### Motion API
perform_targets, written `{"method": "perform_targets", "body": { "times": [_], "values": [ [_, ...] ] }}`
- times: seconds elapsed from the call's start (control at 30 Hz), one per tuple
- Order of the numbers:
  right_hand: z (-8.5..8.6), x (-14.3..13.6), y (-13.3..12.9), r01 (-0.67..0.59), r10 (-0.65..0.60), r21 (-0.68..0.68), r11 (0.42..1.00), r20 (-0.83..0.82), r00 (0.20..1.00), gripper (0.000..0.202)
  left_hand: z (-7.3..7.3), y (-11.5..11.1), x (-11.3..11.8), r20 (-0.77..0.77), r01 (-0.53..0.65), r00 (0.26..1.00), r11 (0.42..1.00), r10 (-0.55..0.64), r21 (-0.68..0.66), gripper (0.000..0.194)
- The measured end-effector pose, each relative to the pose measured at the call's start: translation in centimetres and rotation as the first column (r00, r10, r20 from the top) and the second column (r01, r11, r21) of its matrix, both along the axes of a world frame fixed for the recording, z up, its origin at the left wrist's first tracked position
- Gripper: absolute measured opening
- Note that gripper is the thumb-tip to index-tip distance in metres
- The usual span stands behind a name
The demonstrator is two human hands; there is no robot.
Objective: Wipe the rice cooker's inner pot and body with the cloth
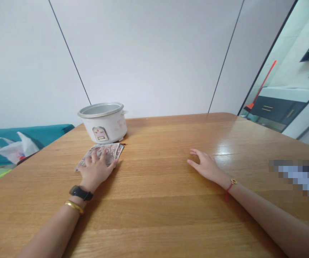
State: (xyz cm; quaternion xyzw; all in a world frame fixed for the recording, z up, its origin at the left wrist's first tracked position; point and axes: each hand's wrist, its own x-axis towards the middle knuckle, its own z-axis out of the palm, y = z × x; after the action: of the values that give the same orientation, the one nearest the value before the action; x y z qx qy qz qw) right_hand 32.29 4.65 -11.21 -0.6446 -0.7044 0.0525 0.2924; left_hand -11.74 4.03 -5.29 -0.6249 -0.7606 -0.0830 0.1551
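Observation:
My left hand [96, 170] lies spread over a folded patterned cloth [111, 150], with its fingers on top and the thumb at the right edge. The cloth looks brown and white, and my hand hides part of it. Just behind it stands a white rice cooker [104, 123] with no lid, its grey rim and front switch panel showing. My right hand [204, 165] is at the right of the table, fingers apart and slightly curved, holding nothing.
The wooden table [154, 215] reaches back to a pale panelled wall. At left, a white plastic bag [17, 148] rests on a teal seat [63, 129]. A pixelated patch [302, 179] covers something at the right. Beyond a doorway, an orange broom [263, 84] leans near a dark cabinet [276, 109].

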Motion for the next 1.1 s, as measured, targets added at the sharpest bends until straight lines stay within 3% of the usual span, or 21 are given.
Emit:
{"method": "perform_targets", "body": {
  "times": [0.13, 0.23, 0.33, 0.47, 0.67, 0.93, 1.1],
  "values": [
    [0.0, 0.1, 0.0, -0.019, 0.019, -0.001, 1.0, -0.029, 0.999, 0.051, -1.0, 0.3, 0.6, 0.018, 0.296, 0.955, 0.953, -0.295, -0.057, 0.073],
    [-0.1, 0.2, 0.1, -0.028, 0.029, 0.018, 0.999, -0.106, 0.994, 0.053, -1.3, 0.3, 1.4, 0.158, 0.561, 0.824, 0.822, -0.544, -0.098, 0.072],
    [-0.1, 0.4, 0.4, -0.008, 0.025, 0.064, 0.998, -0.268, 0.963, 0.059, -1.1, 0.0, 2.0, 0.281, 0.677, 0.712, 0.735, -0.643, -0.034, 0.075],
    [-0.3, 0.4, 0.7, 0.015, 0.018, 0.082, 0.997, -0.389, 0.921, 0.067, -0.9, 0.0, 2.3, 0.345, 0.692, 0.694, 0.718, -0.632, -0.074, 0.071],
    [-0.3, 0.1, 0.4, -0.006, 0.02, 0.077, 0.997, -0.174, 0.985, 0.062, -1.4, 0.4, 2.2, 0.285, 0.688, 0.723, 0.694, -0.629, -0.213, 0.067],
    [0.1, -0.1, 0.0, -0.04, 0.042, 0.053, 0.998, -0.029, 0.999, 0.055, -1.4, 0.0, 2.4, 0.294, 0.661, 0.743, 0.728, -0.602, -0.18, 0.076],
    [0.1, 0.0, 0.0, -0.063, 0.062, 0.039, 0.997, 0.01, 0.998, 0.05, -1.4, 0.1, 2.4, 0.287, 0.674, 0.734, 0.712, -0.615, -0.199, 0.069]
  ]
}}
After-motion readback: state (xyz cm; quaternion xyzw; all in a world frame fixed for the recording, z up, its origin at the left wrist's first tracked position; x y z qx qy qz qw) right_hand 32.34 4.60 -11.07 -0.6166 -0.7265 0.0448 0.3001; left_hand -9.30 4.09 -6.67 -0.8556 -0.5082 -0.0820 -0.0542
